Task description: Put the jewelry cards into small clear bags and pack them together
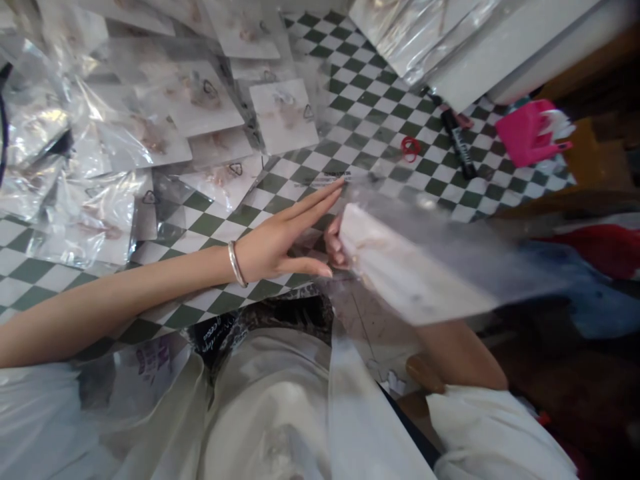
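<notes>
My left hand [290, 237], with a silver bangle at its wrist, reaches over the checkered tabletop [200, 293] near its front edge. Its fingers are stretched out and the thumb is apart from them, beside a thin clear plastic bag with small print [325, 179]. Just right of it, my right hand [336, 241] has its fingers curled round the end of a white card in a clear bag [415, 267]. This bagged card is tilted, blurred by motion, and hides most of the hand and part of the forearm.
Many clear bags with white cards [150, 127] cover the left and back left. Toward the right lie red bands [411, 149], a black marker [457, 143] and a pink holder [530, 133]. More bags on a white box [480, 53] stand at the back right.
</notes>
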`<state>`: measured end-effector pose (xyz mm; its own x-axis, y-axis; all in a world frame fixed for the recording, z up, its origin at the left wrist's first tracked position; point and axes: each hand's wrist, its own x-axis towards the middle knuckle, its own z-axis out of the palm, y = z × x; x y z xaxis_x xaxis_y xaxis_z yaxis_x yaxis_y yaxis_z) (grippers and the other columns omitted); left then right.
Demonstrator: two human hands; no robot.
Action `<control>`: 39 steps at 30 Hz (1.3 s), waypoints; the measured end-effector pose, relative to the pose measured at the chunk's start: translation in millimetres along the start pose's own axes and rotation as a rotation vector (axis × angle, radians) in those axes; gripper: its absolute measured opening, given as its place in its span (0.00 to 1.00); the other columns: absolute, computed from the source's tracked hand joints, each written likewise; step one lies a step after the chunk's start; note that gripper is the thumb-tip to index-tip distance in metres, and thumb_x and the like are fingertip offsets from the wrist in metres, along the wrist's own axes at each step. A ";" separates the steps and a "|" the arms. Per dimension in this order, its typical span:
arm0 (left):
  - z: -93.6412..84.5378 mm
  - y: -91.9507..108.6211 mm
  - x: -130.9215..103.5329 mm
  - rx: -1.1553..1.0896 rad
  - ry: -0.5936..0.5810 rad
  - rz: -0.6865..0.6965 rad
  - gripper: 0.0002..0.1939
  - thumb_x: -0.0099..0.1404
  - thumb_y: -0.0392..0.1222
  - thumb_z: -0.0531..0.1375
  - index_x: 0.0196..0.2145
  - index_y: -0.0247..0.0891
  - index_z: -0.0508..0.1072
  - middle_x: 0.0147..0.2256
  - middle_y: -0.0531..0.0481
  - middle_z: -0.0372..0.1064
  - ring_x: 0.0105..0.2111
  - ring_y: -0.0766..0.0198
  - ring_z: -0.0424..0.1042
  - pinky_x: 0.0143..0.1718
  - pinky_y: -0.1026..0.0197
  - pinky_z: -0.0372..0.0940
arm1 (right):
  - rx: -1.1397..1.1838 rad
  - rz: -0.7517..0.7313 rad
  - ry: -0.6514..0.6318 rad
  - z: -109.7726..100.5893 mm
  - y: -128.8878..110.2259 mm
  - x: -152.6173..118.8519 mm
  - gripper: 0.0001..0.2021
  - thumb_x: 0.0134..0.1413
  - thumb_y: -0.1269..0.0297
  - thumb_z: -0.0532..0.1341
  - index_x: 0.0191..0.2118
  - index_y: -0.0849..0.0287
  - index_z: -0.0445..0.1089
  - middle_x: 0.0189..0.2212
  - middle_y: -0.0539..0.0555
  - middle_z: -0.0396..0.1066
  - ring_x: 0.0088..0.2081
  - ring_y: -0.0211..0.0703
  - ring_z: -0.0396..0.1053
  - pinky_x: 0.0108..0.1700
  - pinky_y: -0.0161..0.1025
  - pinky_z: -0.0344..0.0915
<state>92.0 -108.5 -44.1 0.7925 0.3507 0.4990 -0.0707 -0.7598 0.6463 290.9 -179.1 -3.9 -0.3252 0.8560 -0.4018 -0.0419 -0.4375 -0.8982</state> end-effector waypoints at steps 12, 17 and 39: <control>1.4 5.2 1.0 0.182 0.138 0.099 0.24 0.76 0.45 0.49 0.67 0.42 0.57 0.62 0.44 0.63 0.65 0.57 0.60 0.65 0.47 0.63 | -0.575 -0.308 0.114 -9.0 10.3 -24.8 0.31 0.66 0.42 0.48 0.69 0.49 0.48 0.70 0.52 0.47 0.71 0.46 0.48 0.71 0.47 0.55; 2.1 -0.2 2.4 0.158 0.196 0.046 0.25 0.75 0.45 0.52 0.66 0.40 0.57 0.63 0.42 0.62 0.64 0.57 0.62 0.65 0.47 0.61 | -0.892 -0.564 -0.007 -13.1 17.6 -58.5 0.43 0.59 0.32 0.48 0.73 0.43 0.36 0.72 0.47 0.32 0.73 0.50 0.34 0.73 0.52 0.48; 29.0 65.6 -2.3 0.143 -0.065 -0.073 0.39 0.70 0.22 0.38 0.70 0.43 0.22 0.71 0.41 0.36 0.71 0.61 0.28 0.72 0.45 0.44 | -1.495 -0.374 0.452 -42.2 -5.5 19.5 0.24 0.69 0.66 0.48 0.67 0.47 0.58 0.71 0.51 0.42 0.73 0.60 0.34 0.64 0.71 0.13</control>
<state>103.1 -175.0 -19.6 0.8299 0.3755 0.4126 0.0719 -0.8054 0.5883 324.7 -148.4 -14.3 -0.2053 0.9740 0.0959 0.9537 0.2211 -0.2039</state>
